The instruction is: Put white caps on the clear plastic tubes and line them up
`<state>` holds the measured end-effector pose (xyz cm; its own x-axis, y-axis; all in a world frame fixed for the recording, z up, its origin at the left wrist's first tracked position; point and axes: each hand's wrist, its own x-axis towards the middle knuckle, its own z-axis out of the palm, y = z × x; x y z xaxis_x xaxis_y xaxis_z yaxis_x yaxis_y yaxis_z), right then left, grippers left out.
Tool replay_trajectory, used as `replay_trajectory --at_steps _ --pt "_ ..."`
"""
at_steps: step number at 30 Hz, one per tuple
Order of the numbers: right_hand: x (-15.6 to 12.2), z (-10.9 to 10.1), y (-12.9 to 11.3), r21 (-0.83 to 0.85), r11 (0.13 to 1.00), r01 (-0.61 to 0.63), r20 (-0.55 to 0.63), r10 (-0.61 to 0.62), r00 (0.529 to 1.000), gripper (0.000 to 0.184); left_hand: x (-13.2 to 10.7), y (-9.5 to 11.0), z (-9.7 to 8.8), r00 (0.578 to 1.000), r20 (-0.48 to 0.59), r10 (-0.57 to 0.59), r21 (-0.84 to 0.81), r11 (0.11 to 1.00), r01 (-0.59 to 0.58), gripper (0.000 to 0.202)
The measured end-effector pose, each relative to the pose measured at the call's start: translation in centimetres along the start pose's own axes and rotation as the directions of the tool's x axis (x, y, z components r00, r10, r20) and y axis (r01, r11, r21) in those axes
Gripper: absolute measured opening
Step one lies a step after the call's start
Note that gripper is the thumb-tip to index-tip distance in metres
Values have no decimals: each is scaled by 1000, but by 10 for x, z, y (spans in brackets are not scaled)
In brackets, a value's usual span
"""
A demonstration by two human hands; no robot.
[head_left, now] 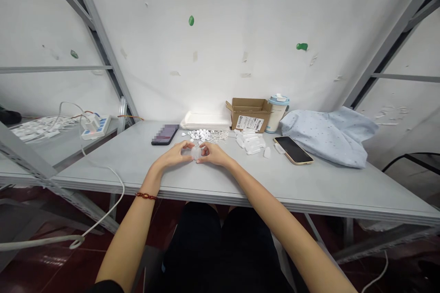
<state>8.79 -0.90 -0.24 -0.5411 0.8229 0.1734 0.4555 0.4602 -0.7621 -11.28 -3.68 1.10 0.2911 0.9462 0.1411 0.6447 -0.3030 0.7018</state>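
Observation:
Between my fingertips is a small translucent whitish plastic piece (196,153), held low over the grey table (137,165). My left hand (176,154) closes on its left side, thumb and fingers curved. From the right, my right hand (216,154) pinches the same piece. Its exact kind is too small to make out. Just beyond my hands lies a pile of small white caps (202,135). Beside them are thin white plastic bits (220,136). Several translucent plastic containers (252,142) lie in a heap to the right, with one loose piece (267,152) nearer me.
A dark phone (165,134) lies left, another phone (294,149) right. Against the wall stand a stack of white trays (206,120), an open cardboard box (250,114) and a lidded cup (277,113). Light-blue cloth (330,135) covers the right back. A white cable (115,171) crosses the left edge.

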Motion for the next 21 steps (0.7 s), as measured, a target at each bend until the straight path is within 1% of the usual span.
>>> replay_trajectory --at_steps 3,9,15,21 --pt "0 0 0 -3 1000 1 0 -1 1000 61 0 1 0 1000 17 -2 0 1000 2 57" --pt "0 -1 -2 -11 1000 0 0 0 1000 58 -1 -1 0 1000 -3 3 1 1000 -3 56" --pt "1 1 1 -30 1000 5 -6 -6 1000 56 -2 1 1 1000 1 -1 -8 1000 1 55" --pt "2 3 3 -34 999 25 -15 -26 1000 55 -1 -4 1 1000 15 1 8 1000 -1 54"
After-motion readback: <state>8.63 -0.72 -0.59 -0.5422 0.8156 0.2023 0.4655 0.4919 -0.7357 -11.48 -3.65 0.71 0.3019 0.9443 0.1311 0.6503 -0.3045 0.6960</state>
